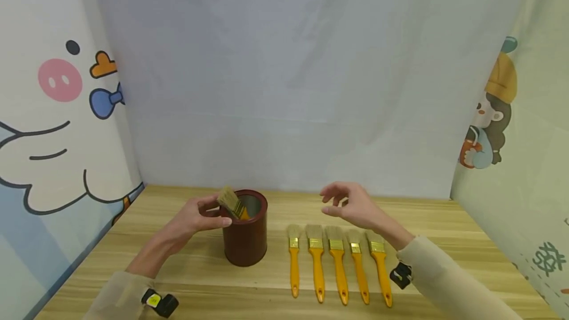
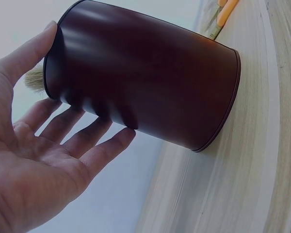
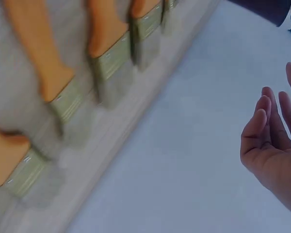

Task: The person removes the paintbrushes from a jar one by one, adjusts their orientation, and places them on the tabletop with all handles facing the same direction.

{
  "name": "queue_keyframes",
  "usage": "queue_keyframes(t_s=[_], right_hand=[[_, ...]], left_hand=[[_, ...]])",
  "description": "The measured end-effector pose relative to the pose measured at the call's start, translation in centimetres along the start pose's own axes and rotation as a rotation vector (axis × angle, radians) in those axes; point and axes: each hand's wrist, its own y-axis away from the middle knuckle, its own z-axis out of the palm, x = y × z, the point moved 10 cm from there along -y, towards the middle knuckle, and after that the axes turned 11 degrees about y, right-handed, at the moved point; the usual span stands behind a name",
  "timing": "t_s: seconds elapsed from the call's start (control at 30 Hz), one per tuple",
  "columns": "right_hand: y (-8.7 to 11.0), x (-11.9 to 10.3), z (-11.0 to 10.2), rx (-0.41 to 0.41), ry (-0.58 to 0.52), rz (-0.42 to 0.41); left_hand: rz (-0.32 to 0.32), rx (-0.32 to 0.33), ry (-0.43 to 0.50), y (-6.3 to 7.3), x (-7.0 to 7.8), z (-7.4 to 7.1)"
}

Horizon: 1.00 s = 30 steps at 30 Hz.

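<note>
A dark red cylindrical can [image 1: 245, 246] stands upright on the wooden table, left of the middle. One paintbrush [image 1: 231, 202] is inside it, bristles up, leaning over the rim on the left. My left hand [image 1: 194, 220] holds the can near its top; in the left wrist view the thumb is at the rim and the fingertips lie along the can's side [image 2: 140, 73]. My right hand [image 1: 353, 206] hovers with fingers loosely bent and nothing in it, beyond the bristles of several yellow-handled paintbrushes [image 1: 340, 273] lying in a row.
The brushes lie side by side right of the can, handles toward me, in differing widths. A pale cloth backdrop [image 1: 302, 88] hangs behind the table [image 1: 200, 290]. Cartoon-printed panels border the left and right sides.
</note>
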Motion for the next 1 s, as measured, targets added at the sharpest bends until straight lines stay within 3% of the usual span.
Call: queue_keyframes(t_s=[0.2, 0.43, 0.63, 1.0], right_hand=[[-3.4, -5.7, 2.9, -0.037, -0.079, -0.076], [-6.7, -10.7, 6.2, -0.085, -0.055, -0.139], [-8.6, -12.7, 8.9, -0.146, -0.001, -0.144], [-10.5, -13.4, 11.2, -0.138, 0.054, -0.147]], left_hand=[[-0.004, -0.001, -0.003, 0.0, -0.2, -0.2], [0.004, -0.004, 0.005, -0.1, -0.2, -0.3], [0.009, -0.024, 0.007, 0.0, 0.0, 0.0], [0.02, -0.05, 0.023, -0.1, 0.1, 0.2]])
